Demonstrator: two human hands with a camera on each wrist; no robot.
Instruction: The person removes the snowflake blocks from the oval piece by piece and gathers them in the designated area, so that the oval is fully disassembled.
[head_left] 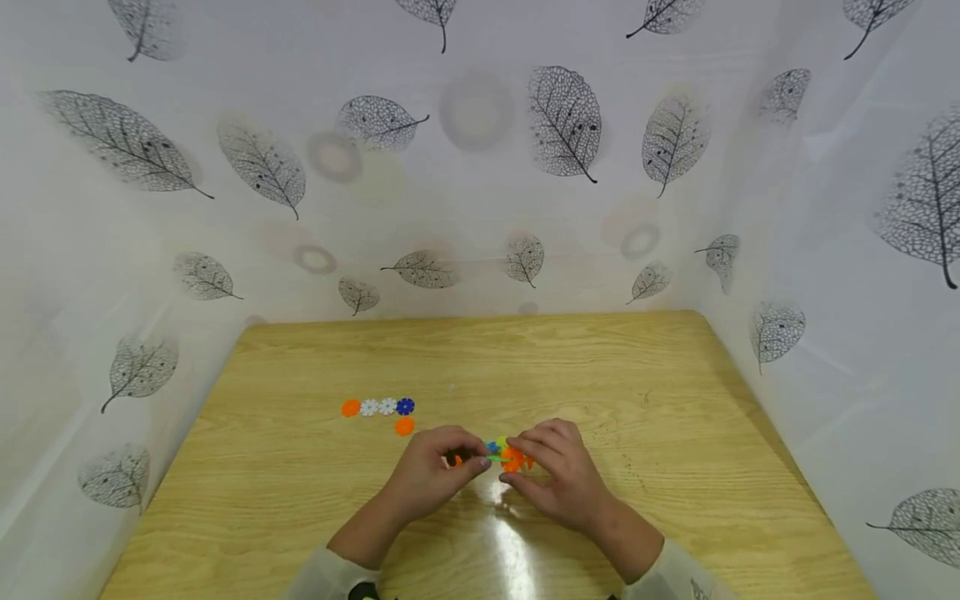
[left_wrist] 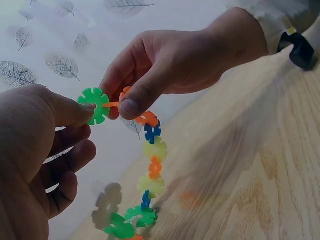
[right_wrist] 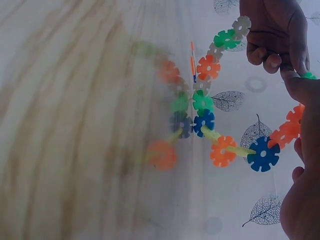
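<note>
My left hand (head_left: 435, 471) pinches a green notched plastic disc (left_wrist: 93, 106) between thumb and finger. Facing it, my right hand (head_left: 562, 475) pinches an orange disc (left_wrist: 125, 93) whose edge meets the green one. Linked discs in orange, blue, yellow and green trail from there as a chain (left_wrist: 155, 148), seen hanging in the left wrist view. The right wrist view shows more of this chain, with a blue disc (right_wrist: 263, 154), an orange disc (right_wrist: 223, 151) and a grey-white disc (right_wrist: 241, 27) near the left hand. Fingers partly hide the joint in the head view.
Left of the hands on the wooden table (head_left: 600, 367) lie loose discs: an orange one (head_left: 351, 408), two white ones (head_left: 378, 407), a blue one (head_left: 406, 407) and another orange one (head_left: 405, 427). Leaf-patterned white sheeting (head_left: 480, 192) surrounds the table's back and sides.
</note>
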